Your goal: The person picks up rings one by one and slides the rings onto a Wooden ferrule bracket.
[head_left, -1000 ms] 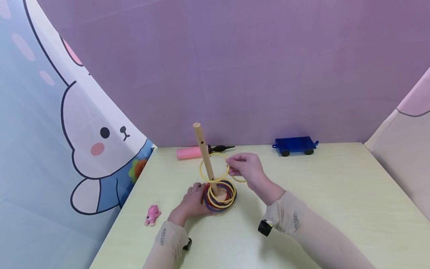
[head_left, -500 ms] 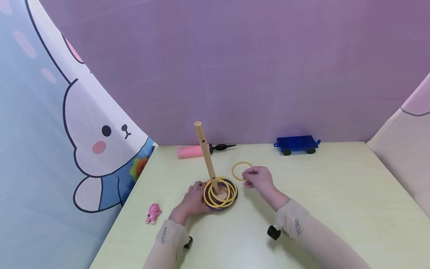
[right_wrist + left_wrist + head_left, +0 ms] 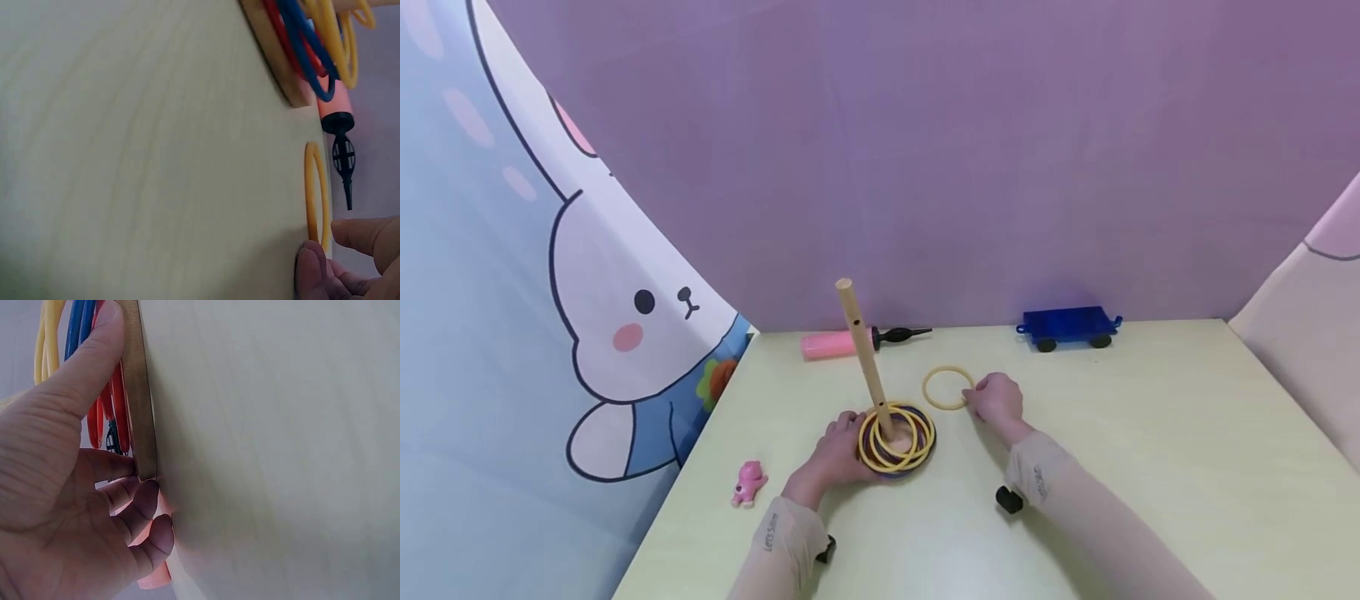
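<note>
A wooden ring toss stand (image 3: 863,357) rises from the table, its round base ringed by several yellow, blue and red rings (image 3: 917,450). My left hand (image 3: 838,450) grips the base's near left side; in the left wrist view the thumb lies along the base edge (image 3: 142,419) and the fingertips meet its lower end. To the right of the stand, a single yellow ring (image 3: 927,392) lies on the table. My right hand (image 3: 997,400) is at that ring's right edge. In the right wrist view, thumb and forefinger stand apart on either side of the yellow ring (image 3: 309,187).
Behind the stand lies a pink hand pump (image 3: 827,345) with a black nozzle. A blue toy wagon (image 3: 1067,325) stands at the back right, and a small pink bear figure (image 3: 748,483) lies left of my left hand. A purple cloth (image 3: 970,167) hangs along the table's back edge.
My right hand let a yellow ring down over the peg, then moved right and down to the yellow ring on the table. The left hand has stayed at the base.
</note>
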{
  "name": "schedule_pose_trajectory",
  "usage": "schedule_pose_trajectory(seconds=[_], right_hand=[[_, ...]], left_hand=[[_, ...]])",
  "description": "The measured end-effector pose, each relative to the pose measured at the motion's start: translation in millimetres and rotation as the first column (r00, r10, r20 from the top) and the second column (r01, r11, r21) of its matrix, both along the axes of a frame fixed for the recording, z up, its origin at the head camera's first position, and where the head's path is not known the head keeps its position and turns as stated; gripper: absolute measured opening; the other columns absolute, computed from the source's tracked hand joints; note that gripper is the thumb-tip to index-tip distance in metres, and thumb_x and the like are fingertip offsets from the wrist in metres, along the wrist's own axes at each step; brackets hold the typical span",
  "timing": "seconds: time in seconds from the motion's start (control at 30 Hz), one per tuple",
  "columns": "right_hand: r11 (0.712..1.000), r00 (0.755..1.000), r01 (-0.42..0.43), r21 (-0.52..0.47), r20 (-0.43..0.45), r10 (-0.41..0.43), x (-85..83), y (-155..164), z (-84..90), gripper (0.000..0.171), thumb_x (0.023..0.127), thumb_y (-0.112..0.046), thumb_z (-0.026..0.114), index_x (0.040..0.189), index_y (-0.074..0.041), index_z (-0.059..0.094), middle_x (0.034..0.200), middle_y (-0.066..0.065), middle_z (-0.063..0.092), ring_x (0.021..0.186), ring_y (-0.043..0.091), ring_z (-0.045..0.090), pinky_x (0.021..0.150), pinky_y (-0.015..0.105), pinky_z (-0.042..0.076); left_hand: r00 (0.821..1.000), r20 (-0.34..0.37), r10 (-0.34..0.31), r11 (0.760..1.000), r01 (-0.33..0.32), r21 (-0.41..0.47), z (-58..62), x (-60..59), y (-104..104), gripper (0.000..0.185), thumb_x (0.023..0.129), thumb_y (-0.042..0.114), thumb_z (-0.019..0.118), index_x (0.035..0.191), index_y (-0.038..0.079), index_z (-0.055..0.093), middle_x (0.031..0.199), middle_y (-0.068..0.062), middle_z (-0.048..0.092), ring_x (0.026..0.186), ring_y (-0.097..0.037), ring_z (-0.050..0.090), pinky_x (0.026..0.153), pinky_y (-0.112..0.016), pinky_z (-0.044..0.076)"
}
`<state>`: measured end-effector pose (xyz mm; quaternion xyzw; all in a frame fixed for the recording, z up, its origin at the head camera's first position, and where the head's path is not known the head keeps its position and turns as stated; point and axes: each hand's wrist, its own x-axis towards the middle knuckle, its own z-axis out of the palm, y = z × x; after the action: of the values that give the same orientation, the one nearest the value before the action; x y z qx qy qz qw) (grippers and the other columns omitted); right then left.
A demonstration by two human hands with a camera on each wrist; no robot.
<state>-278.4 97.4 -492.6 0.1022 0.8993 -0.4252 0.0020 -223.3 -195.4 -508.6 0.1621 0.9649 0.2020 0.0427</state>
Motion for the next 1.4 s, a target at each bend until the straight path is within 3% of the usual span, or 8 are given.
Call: schedule_pose_trajectory(seconds=[0.2, 0.37, 0.5, 0.8, 0.93, 1.03, 1.2, 1.4], right_hand=[[0.989, 1.000, -0.022, 0.144, 0.014, 0.021, -4.2, -0.9, -1.8, 0.027, 0.085, -0.027, 0.073, 0.074, -0.003, 0.066, 0.070, 0.008, 0.063, 0.067, 0.025, 0.058, 0.062, 0.037, 0.048], [0.985, 0.999, -0.004, 0.171, 0.041, -0.003, -7.2, 3.8, -2.9, 0.020, 0.082, -0.020, 0.073, 0.076, -0.002, 0.069, 0.073, 0.011, 0.066, 0.070, 0.028, 0.060, 0.062, 0.040, 0.051], [0.986, 0.997, -0.006, 0.166, 0.075, -0.007, -2.6, 12.3, -1.9, 0.013, 0.076, -0.016, 0.071, 0.069, -0.005, 0.070, 0.063, 0.007, 0.064, 0.063, 0.025, 0.059, 0.054, 0.034, 0.046], [0.996, 0.993, -0.038, 0.081, 0.117, 0.029, 11.3, 41.3, -1.5, 0.020, 0.079, -0.019, 0.068, 0.066, -0.005, 0.068, 0.050, 0.002, 0.060, 0.045, 0.015, 0.055, 0.050, 0.027, 0.040], [0.998, 0.993, -0.046, -0.045, 0.103, 0.050, 19.8, 53.1, -3.2, 0.016, 0.078, -0.014, 0.067, 0.070, 0.000, 0.069, 0.054, 0.005, 0.062, 0.047, 0.014, 0.058, 0.051, 0.026, 0.049], [0.987, 0.991, -0.035, -0.154, 0.119, 0.054, 26.2, 60.0, -6.0, 0.015, 0.080, -0.008, 0.067, 0.082, 0.006, 0.070, 0.061, 0.008, 0.064, 0.052, 0.015, 0.062, 0.052, 0.028, 0.054], [0.972, 0.986, -0.039, -0.233, 0.152, 0.076, 39.9, 69.0, -9.6, 0.017, 0.086, -0.005, 0.067, 0.093, 0.010, 0.068, 0.068, 0.011, 0.066, 0.058, 0.017, 0.064, 0.056, 0.030, 0.056], [0.951, 0.987, -0.051, -0.305, 0.127, 0.094, 60.0, 80.2, -8.2, 0.019, 0.089, -0.004, 0.064, 0.099, 0.012, 0.066, 0.071, 0.012, 0.066, 0.061, 0.017, 0.064, 0.059, 0.030, 0.057]], left_hand=[[1.000, -0.003, 0.002, 1.000, -0.002, 0.003, -0.3, 1.0, 1.1, 0.117, 0.057, 0.057, 0.088, 0.148, 0.007, 0.037, 0.138, -0.014, 0.042, 0.120, -0.034, 0.041, 0.096, -0.055, 0.041], [1.000, -0.006, 0.004, 1.000, -0.004, 0.003, 0.3, 0.4, 1.4, 0.116, 0.057, 0.056, 0.088, 0.149, 0.007, 0.037, 0.139, -0.015, 0.041, 0.120, -0.035, 0.041, 0.097, -0.055, 0.041], [1.000, -0.002, 0.003, 1.000, -0.003, 0.005, 0.9, 1.1, 2.1, 0.116, 0.057, 0.056, 0.088, 0.149, 0.007, 0.037, 0.139, -0.015, 0.041, 0.120, -0.035, 0.041, 0.097, -0.056, 0.041], [1.000, -0.002, 0.003, 1.000, -0.003, 0.000, 3.9, 2.4, 2.4, 0.114, 0.058, 0.055, 0.088, 0.148, 0.006, 0.038, 0.136, -0.015, 0.043, 0.118, -0.034, 0.043, 0.096, -0.054, 0.042], [1.000, 0.000, 0.006, 1.000, -0.006, -0.003, 3.8, 2.7, 2.2, 0.115, 0.058, 0.055, 0.089, 0.148, 0.004, 0.038, 0.137, -0.016, 0.042, 0.120, -0.036, 0.042, 0.096, -0.055, 0.042], [1.000, 0.006, 0.011, 1.000, -0.011, -0.001, 3.9, 2.6, 2.3, 0.115, 0.057, 0.055, 0.089, 0.148, 0.005, 0.037, 0.138, -0.016, 0.042, 0.121, -0.035, 0.042, 0.097, -0.055, 0.041], [1.000, 0.001, 0.011, 1.000, -0.011, 0.004, 2.4, 2.2, 1.9, 0.115, 0.057, 0.055, 0.089, 0.148, 0.005, 0.038, 0.137, -0.016, 0.042, 0.120, -0.035, 0.042, 0.096, -0.055, 0.041], [1.000, 0.002, 0.014, 1.000, -0.014, 0.000, 1.8, 1.8, 1.3, 0.115, 0.057, 0.054, 0.089, 0.148, 0.004, 0.038, 0.137, -0.016, 0.042, 0.119, -0.036, 0.042, 0.094, -0.055, 0.042]])
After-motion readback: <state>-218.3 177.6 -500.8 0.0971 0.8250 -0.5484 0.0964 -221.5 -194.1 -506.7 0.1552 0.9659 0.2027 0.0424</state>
